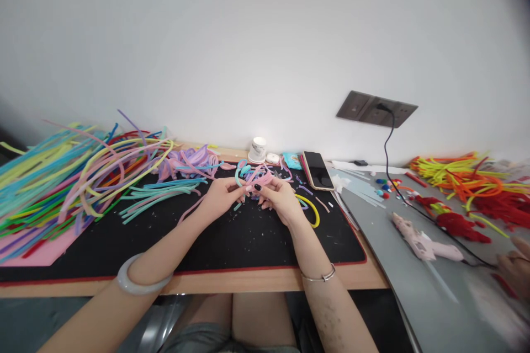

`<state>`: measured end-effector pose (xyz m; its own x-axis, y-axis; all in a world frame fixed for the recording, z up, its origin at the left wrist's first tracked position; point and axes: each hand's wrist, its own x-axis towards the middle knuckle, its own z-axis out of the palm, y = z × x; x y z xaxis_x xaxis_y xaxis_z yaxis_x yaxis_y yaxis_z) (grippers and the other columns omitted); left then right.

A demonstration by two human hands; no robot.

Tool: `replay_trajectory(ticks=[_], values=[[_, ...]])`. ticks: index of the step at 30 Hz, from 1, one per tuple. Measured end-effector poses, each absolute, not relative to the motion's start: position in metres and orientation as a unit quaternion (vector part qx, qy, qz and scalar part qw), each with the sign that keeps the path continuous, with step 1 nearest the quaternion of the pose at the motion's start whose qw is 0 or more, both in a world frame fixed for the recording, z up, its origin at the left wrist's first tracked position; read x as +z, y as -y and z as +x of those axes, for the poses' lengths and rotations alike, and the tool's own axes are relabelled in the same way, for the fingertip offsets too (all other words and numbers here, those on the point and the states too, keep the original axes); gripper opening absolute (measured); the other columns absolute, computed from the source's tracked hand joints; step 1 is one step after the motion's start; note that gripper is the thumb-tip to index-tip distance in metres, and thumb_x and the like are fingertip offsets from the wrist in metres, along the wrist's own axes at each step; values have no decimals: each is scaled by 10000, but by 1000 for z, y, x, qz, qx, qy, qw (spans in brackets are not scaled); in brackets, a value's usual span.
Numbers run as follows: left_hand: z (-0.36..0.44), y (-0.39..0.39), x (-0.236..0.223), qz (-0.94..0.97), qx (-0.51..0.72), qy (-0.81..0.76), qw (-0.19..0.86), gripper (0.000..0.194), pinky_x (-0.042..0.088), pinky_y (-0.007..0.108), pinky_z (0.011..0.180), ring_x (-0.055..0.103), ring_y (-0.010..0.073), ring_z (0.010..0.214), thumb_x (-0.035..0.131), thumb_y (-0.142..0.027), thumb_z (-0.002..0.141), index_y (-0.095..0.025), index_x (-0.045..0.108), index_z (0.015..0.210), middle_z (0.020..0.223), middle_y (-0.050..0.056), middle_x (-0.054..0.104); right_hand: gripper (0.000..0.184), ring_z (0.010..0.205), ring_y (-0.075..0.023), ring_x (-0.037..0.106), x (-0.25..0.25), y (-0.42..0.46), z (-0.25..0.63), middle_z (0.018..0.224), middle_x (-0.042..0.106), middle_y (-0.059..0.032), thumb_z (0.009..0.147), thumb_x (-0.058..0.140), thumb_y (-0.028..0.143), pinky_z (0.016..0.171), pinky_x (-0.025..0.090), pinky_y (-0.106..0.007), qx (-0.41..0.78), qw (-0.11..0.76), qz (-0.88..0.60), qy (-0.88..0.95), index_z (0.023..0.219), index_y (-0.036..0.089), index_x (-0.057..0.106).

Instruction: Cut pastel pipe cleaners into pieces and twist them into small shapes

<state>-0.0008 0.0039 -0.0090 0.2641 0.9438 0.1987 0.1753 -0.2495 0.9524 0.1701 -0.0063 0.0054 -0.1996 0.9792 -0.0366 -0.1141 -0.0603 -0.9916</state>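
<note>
Pink stems (262, 175) were pinched in left hand (226, 196) and right hand (283, 199), both nearly closed; seemingly part-shaped, teal stems (159, 194) left straight.

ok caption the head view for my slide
Left hand and right hand hold a pink fuzzy bundle over a black mat, colourful strips heaped at left.

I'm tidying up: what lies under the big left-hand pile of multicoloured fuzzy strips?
A flat pink sheet shows at the near edge; the strips cover whatever else lies beneath.
</note>
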Motion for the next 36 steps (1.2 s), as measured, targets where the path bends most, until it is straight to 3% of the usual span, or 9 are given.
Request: replay_trajectory(ticks=[5,12,20,29,36], values=[[3,-1,-9,655,437,-428,444,303,461,244,533,538,118,513,573,-405,714,-111,619,773,561,11,584,186,361,-56,477,2,6,166,500,600,-3,639,661,307,342,376,-155,571,468,-436,514,646,128,608],[5,0,-7,562,500,-417,510,315,468,236,541,530,99,526,592,-420,698,-115,604,777,638,18,598,220,395,-55,485,-2,5,165,606,646,-27,601,691,323,381,416,-170,610,475,-412,482,661,137,592],[4,0,-7,639,426,-425,479,280,459,239,535,539,110,501,597,-384,705,-111,611,767,546,1,578,195,415,-61,456,-2,4,165,553,574,18,616,681,311,415,404,-195,531,499,-424,538,682,149,595],[8,5,-1,592,410,-386,577,264,409,198,497,488,71,468,592,-369,720,-115,564,653,523,-18,545,135,562,-99,519,-7,1,163,613,574,4,636,679,244,592,441,-254,515,579,-379,506,639,151,581],[7,7,0,581,406,-379,595,266,399,189,493,482,59,472,614,-367,701,-108,563,668,576,-13,561,186,528,-74,502,-2,2,164,591,555,16,608,707,247,537,434,-210,546,578,-374,477,581,142,556]])
